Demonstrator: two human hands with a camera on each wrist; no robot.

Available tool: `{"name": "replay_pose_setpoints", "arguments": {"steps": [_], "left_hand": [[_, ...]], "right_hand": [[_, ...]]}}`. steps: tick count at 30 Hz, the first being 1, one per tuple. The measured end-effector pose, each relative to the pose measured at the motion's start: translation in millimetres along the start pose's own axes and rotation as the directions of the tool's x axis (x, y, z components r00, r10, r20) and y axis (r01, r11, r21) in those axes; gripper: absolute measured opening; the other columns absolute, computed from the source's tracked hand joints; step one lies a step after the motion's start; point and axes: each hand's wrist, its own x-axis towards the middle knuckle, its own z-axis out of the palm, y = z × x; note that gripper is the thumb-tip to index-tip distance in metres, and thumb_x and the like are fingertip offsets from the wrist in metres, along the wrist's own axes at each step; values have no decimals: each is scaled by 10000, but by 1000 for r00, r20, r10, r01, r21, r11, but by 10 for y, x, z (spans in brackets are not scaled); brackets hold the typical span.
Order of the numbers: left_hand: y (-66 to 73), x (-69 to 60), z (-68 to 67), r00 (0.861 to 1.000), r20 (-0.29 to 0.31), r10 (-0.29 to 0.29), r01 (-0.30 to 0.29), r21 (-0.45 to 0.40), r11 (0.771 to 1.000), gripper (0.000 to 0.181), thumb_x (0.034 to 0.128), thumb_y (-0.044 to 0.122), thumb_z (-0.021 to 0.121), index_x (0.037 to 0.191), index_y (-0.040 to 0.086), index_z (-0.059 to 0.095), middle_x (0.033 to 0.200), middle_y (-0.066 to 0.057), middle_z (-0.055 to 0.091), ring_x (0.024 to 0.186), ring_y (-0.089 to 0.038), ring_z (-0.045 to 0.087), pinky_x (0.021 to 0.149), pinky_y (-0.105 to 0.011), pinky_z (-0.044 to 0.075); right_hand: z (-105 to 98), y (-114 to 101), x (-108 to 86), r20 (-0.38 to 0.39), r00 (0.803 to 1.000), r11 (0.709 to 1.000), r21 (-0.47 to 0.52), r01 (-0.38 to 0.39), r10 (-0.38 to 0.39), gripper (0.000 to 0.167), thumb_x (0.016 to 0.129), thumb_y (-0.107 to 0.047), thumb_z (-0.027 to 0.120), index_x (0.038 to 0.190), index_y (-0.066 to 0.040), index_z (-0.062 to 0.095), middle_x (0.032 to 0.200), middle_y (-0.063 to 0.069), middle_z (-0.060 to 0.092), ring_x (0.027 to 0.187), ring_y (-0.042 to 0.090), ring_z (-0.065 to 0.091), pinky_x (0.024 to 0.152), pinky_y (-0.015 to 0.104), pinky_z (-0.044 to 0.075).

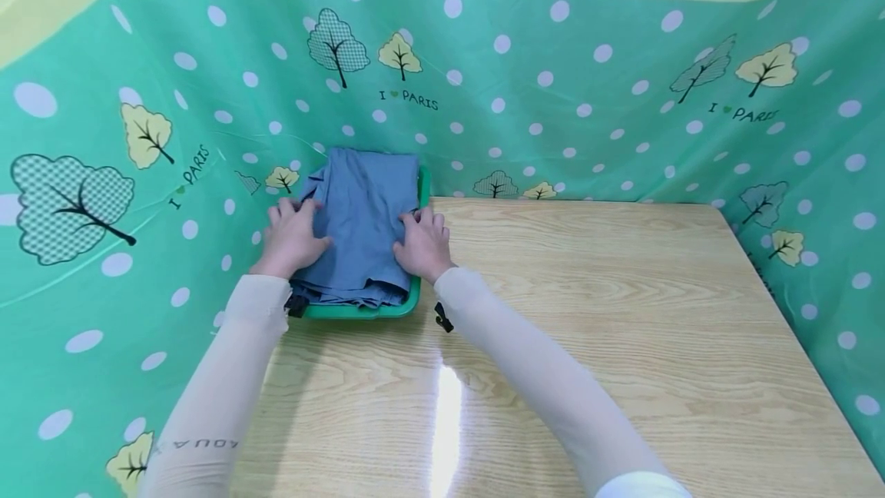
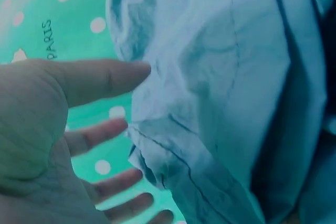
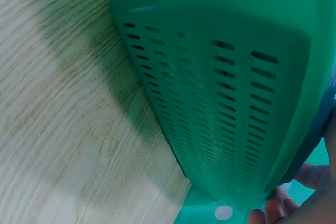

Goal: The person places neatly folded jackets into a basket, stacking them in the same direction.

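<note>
A folded blue-grey cloth garment [image 1: 366, 214] fills a green plastic basket [image 1: 346, 312] at the table's back left. At the garment's left edge is my left hand [image 1: 293, 240], its thumb over the fabric. The left wrist view shows the fingers of that hand [image 2: 63, 129] spread beside the creased cloth [image 2: 205, 77], gripping nothing. My right hand [image 1: 423, 243] rests at the basket's right rim, thumb toward the cloth. In the right wrist view, the slotted basket wall [image 3: 210, 87] fills the middle, and part of the right hand [image 3: 294, 203] shows at the far rim.
The wood-grain table [image 1: 588, 313] extends to the right and front of the basket. Green dotted fabric [image 1: 539, 98] hangs behind and on both sides, close to the basket's left. A small black clip-like piece [image 1: 443, 318] is by the right sleeve.
</note>
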Motion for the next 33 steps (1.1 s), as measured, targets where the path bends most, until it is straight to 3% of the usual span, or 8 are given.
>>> {"name": "replay_pose_setpoints", "arguments": {"steps": [2, 5, 10, 13, 20, 27, 30, 33], "left_hand": [[26, 17, 21, 999, 21, 37, -38, 32, 999, 650, 935, 205, 719, 1502, 86, 424, 1563, -335, 173, 1391, -549, 154, 1056, -701, 265], [51, 50, 44, 993, 99, 64, -72, 80, 994, 649, 935, 213, 726, 1507, 101, 440, 1611, -315, 142, 1436, -560, 110, 1092, -721, 206], [50, 99, 65, 967, 250, 56, -96, 151, 984, 681, 948, 274, 720, 1536, 93, 427, 1630, -328, 137, 1458, -589, 93, 1106, -746, 186], [17, 115, 82, 953, 298, 47, -99, 162, 982, 686, 959, 305, 703, 1543, 81, 422, 1628, -327, 157, 1456, -585, 110, 1106, -743, 200], [-56, 128, 121, 932, 361, 38, -104, 165, 981, 658, 975, 291, 678, 1538, 56, 431, 1633, -307, 221, 1454, -579, 157, 1127, -747, 217], [-72, 149, 134, 927, 372, 44, -113, 167, 979, 635, 970, 279, 683, 1515, 42, 461, 1618, -312, 268, 1448, -596, 187, 1131, -750, 240], [-67, 161, 137, 925, 377, 45, -117, 170, 978, 628, 972, 281, 680, 1510, 37, 468, 1612, -315, 282, 1446, -599, 203, 1131, -748, 252], [-55, 166, 131, 922, 383, 54, -129, 172, 977, 618, 975, 286, 675, 1501, 30, 476, 1607, -324, 289, 1451, -597, 223, 1136, -734, 276]], "right_hand": [[3, 5, 0, 4, 1000, 1000, -8, 3, -3, 512, 990, -271, 608, 1486, -179, 521, 1478, 74, 404, 1213, 286, 357, 972, 401, 356], [-1, 15, 4, 9, 1000, 1000, -13, 14, -13, 498, 999, -255, 591, 1486, -178, 522, 1543, 46, 361, 1245, 292, 343, 991, 409, 344], [-4, 43, 6, 35, 999, 999, -32, 34, -33, 474, 1013, -256, 557, 1478, -168, 535, 1569, 17, 370, 1271, 309, 335, 1011, 446, 329], [13, 69, 5, 70, 997, 998, -47, 38, -34, 485, 1020, -265, 537, 1495, -165, 519, 1584, 9, 371, 1277, 313, 324, 1004, 454, 315], [65, 103, 4, 131, 991, 994, -95, 49, -36, 531, 1024, -299, 530, 1533, -159, 470, 1605, -12, 357, 1275, 310, 311, 986, 450, 301], [72, 121, 4, 162, 986, 993, -110, 50, -32, 564, 1022, -336, 548, 1553, -174, 442, 1601, -23, 354, 1303, 307, 303, 1013, 462, 300], [48, 133, -11, 171, 985, 995, -90, 53, -37, 580, 1015, -339, 554, 1560, -185, 431, 1598, -26, 361, 1319, 306, 302, 1017, 455, 306], [8, 152, -41, 167, 984, 998, -5, 59, -58, 575, 1018, -331, 565, 1559, -188, 432, 1592, -5, 383, 1323, 315, 308, 1027, 464, 304]]}}
